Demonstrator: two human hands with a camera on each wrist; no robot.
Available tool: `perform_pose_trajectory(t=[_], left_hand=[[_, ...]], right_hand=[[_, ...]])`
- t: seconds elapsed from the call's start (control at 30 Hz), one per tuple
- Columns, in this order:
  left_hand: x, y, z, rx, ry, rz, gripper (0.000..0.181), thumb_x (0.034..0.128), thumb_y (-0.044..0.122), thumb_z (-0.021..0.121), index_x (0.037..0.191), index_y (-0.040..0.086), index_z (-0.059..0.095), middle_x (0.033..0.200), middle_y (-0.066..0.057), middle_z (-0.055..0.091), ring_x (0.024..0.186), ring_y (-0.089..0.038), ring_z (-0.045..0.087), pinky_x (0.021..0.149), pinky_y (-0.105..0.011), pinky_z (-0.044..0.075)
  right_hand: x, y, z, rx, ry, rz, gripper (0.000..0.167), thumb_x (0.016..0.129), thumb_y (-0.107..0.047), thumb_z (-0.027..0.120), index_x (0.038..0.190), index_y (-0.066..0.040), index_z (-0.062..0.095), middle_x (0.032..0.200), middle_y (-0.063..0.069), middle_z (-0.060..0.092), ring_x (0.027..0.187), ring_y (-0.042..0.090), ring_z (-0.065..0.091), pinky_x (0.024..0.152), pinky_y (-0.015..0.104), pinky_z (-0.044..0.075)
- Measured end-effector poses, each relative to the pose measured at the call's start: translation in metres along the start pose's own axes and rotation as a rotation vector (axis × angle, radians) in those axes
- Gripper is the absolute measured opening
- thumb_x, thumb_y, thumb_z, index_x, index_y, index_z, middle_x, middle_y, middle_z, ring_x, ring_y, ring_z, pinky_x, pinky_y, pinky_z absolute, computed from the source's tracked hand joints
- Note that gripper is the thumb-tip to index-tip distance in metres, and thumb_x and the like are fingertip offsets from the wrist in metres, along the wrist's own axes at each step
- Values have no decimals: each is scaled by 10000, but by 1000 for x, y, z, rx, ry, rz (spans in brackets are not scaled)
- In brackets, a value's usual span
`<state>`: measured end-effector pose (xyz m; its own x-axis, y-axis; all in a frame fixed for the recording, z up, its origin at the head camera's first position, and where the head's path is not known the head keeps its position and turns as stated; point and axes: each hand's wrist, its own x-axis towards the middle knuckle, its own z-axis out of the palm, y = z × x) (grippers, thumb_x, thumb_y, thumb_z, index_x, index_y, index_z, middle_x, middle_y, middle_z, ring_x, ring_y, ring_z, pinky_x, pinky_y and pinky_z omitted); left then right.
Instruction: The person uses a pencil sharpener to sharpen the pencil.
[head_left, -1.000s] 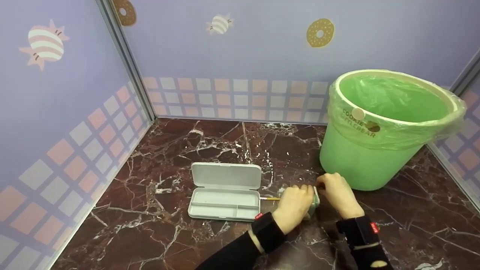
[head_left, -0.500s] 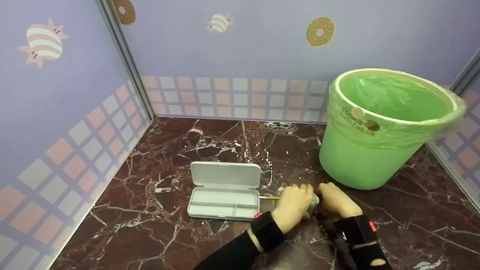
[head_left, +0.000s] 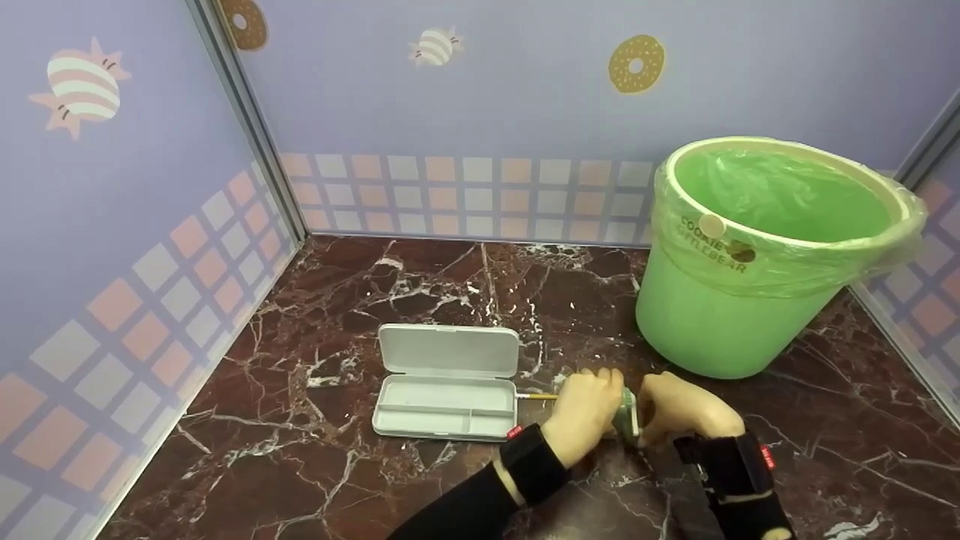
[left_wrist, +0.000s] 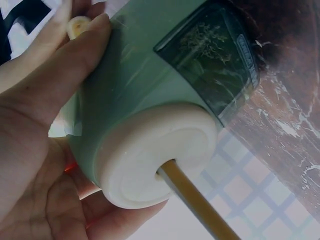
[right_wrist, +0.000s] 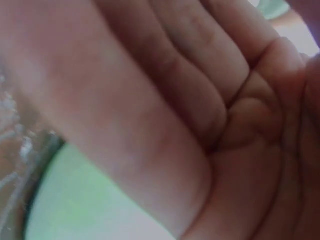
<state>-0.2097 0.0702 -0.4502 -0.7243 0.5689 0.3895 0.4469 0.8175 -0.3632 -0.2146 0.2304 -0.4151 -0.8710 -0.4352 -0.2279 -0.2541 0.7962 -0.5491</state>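
Observation:
In the head view, the left hand [head_left: 581, 416] grips a green crank sharpener [head_left: 624, 414], its thumb and fingers wrapped round the body. A yellow pencil [head_left: 538, 396] points left from it, toward an open pencil case [head_left: 450, 352]. The left wrist view shows the pencil [left_wrist: 197, 197] in the hole of the sharpener's white round face [left_wrist: 145, 155]; dark shavings show behind its clear window [left_wrist: 212, 62]. At the sharpener's right side, the right hand [head_left: 679, 409] has curled fingers at the crank, whose knob [left_wrist: 79, 25] shows beside its fingers. The right wrist view shows mostly curled fingers [right_wrist: 150, 125].
A green bin [head_left: 720, 322] with a clear liner stands at the back right, just behind the right hand. White crumbs [head_left: 534, 322] lie scattered on the dark marbled table [head_left: 300, 465] behind the hands. Patterned walls [head_left: 465, 112] border the table's back and sides.
The right hand has moved round with the crank, first lower, then with its wrist farther right. The left hand keeps its grip on the sharpener, and the pencil has barely shifted.

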Motion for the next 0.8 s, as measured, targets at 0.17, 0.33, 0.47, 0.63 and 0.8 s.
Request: perform_pose_trajectory(t=[0.17,0.33,0.47,0.63,0.8], left_hand=[[0,0,1,-5,30,-7,462,643,460,846,959,196,636,819,96,655,639,-71,590,517,-187,479],[-1,0,2,12,71,-11,234,786,303,729,976,190,654,804,101,648,619,-61,580,497,-177,453],[-2,-1,3,36,110,-8,155,841,265,653,978,192,662,790,108,650,614,-58,575,493,-179,444],[-2,-1,3,45,113,2,119,850,260,636,954,202,650,782,112,644,611,-53,568,488,-180,439],[-1,-1,3,35,106,9,100,855,260,634,937,203,631,778,112,638,610,-54,567,490,-180,439]], right_hand=[[-8,-9,-7,-115,88,-95,201,547,48,703,524,-138,630,478,-101,568,416,32,455,410,226,418],[-12,-16,-11,-190,204,-164,236,582,46,753,542,-154,635,517,-107,570,484,19,442,469,208,391],[-14,-22,-9,-255,326,-183,279,560,84,716,512,-150,571,511,-113,474,497,40,373,484,210,338],[-14,-28,-6,-302,433,-121,275,573,67,758,541,-138,578,528,-63,521,491,98,467,486,277,395],[-11,-30,-5,-343,518,-65,247,630,66,747,561,-120,601,588,21,608,524,194,573,493,348,470]])
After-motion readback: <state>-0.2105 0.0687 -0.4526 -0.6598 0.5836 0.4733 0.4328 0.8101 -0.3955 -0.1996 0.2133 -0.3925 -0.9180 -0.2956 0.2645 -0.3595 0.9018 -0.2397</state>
